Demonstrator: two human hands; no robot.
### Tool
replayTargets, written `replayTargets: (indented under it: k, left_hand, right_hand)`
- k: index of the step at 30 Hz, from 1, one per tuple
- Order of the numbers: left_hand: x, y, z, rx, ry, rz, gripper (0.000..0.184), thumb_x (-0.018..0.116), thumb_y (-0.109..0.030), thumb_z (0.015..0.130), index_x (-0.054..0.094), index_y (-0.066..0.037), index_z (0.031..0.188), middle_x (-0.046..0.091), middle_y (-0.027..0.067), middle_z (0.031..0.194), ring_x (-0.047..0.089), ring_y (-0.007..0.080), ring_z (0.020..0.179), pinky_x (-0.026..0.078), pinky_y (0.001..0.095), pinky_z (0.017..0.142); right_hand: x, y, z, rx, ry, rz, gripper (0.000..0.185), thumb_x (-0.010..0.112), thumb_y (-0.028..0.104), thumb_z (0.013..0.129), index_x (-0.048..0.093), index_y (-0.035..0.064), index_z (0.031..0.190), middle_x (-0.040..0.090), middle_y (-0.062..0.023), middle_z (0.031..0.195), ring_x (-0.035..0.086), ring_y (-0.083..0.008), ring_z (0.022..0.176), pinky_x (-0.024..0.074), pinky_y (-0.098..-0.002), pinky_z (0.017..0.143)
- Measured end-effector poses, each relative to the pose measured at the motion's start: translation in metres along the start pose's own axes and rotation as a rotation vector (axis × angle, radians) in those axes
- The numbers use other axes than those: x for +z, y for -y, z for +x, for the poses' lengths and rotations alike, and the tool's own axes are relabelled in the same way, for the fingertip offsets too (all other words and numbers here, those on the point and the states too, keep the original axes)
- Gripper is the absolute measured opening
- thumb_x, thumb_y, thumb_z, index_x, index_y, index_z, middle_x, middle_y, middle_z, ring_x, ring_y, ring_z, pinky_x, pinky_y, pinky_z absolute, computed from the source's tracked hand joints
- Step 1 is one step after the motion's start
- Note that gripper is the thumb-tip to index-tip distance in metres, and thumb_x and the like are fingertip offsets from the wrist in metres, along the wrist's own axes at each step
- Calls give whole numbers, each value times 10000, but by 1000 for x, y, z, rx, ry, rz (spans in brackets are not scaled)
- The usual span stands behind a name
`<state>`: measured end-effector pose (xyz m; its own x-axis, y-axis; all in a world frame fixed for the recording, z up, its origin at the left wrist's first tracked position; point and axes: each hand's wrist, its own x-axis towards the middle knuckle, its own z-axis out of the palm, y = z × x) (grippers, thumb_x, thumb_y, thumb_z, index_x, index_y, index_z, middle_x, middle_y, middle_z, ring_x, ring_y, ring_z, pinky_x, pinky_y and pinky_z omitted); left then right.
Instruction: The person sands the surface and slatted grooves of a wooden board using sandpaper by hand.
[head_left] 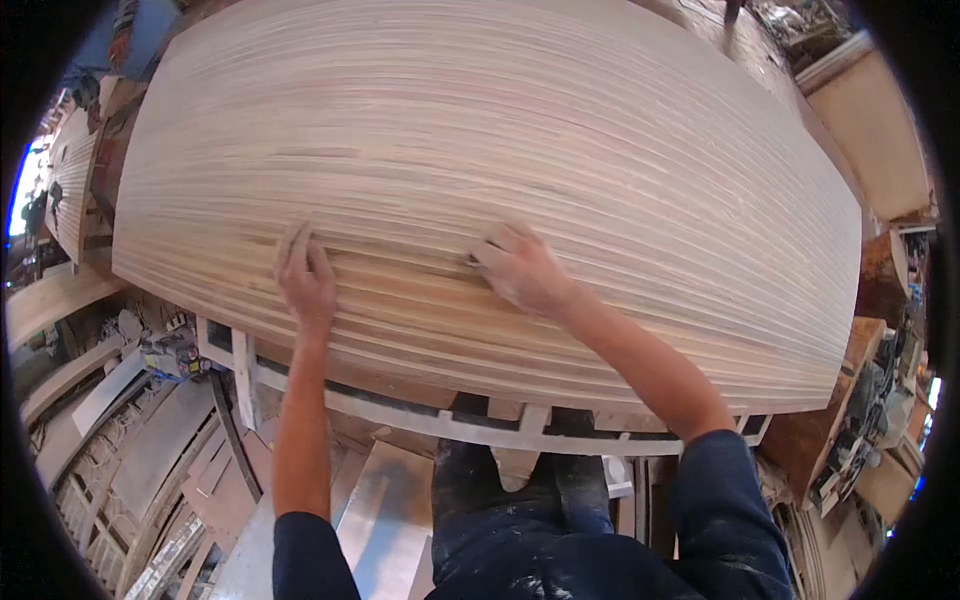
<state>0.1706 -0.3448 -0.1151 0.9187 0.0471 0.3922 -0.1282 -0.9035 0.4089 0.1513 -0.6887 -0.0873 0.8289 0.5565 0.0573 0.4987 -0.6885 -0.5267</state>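
A large wooden panel [480, 130] with many narrow parallel grooves lies before me, pale with dust, and browner along its near side. My left hand [306, 280] rests on the near left part of it, fingers bent and slightly apart, with nothing visible in them. Right of the middle, my right hand [520, 268] presses on the grooves with its fingers closed. A small dark edge shows at those fingertips; what it belongs to is hidden by the hand.
A pale wooden frame [480, 432] runs under the panel's near edge. Boards and strips [150, 440] are piled at lower left, near a small power tool [172, 358]. At right stands a wooden cabinet [835, 415] with dark tools on it. Another board [868, 135] leans at upper right.
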Motion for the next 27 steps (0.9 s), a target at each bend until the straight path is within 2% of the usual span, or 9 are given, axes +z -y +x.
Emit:
replayTargets:
  k: [2,6,8,16,17,19,20,26,27]
  left_hand:
    - [-1,1,4,-4,-10,-85,323,557,-137,1010,666,46,1253,663,214,1289,578,402,1246,428,476,1085]
    - [6,22,-4,-198,-175,-124,410,498,-190,1046,564,49,1372,556,235,1423,486,423,1330,363,498,1129]
    - [8,21,-5,-286,-237,-135,434,474,-209,1059,531,48,1404,520,240,1460,456,429,1353,343,505,1139]
    - [5,5,4,-203,-77,156,435,443,-268,1087,541,-29,1437,512,187,1490,413,382,1412,294,511,1180]
    - [4,4,5,-228,-89,165,435,443,-268,1087,541,-29,1437,512,187,1490,413,382,1412,294,511,1180]
    - [4,-4,9,-260,-23,232,454,447,-291,1088,522,-27,1451,494,178,1509,381,376,1442,268,505,1202]
    - [5,-8,11,-282,-30,242,454,447,-291,1088,522,-27,1451,494,178,1509,381,376,1442,268,505,1202]
    - [6,-12,13,-258,-18,317,450,454,-297,1072,503,-45,1442,489,162,1502,366,390,1457,242,552,1204]
    - [6,-9,13,-227,-31,298,444,461,-283,1068,508,-45,1441,495,162,1498,373,384,1454,247,546,1202]
  right_hand:
    - [54,27,68,-176,-244,-206,240,639,167,924,705,72,1134,658,-143,1087,607,-331,1116,489,-457,991]
    - [118,99,205,-121,-267,-29,213,603,148,893,749,57,1018,659,-166,1132,618,-356,1139,488,-455,1010]
    - [104,126,240,-28,-26,-21,214,586,148,911,750,68,1023,660,-166,1131,626,-355,1124,493,-455,1000]
    - [17,5,2,-45,-125,-116,250,655,157,937,699,126,1181,665,-141,1125,610,-344,1095,499,-467,970]
    - [-20,-14,-37,145,193,-29,430,699,276,893,651,139,1297,666,-137,1157,600,-337,1151,438,-502,1062]
    - [-51,-57,-117,51,-77,-7,375,750,137,746,747,124,1122,675,-70,917,625,-294,854,495,-427,750]
    - [-65,-63,-141,81,-76,6,377,749,127,742,750,118,1119,677,-74,925,625,-300,863,494,-431,755]
    - [-5,-33,-45,81,165,23,398,656,145,891,667,102,1287,672,-180,1226,614,-414,1179,493,-515,1008]
    - [31,-18,-7,-100,-75,42,439,679,87,831,659,90,1270,660,-143,1063,603,-368,1011,472,-495,938]
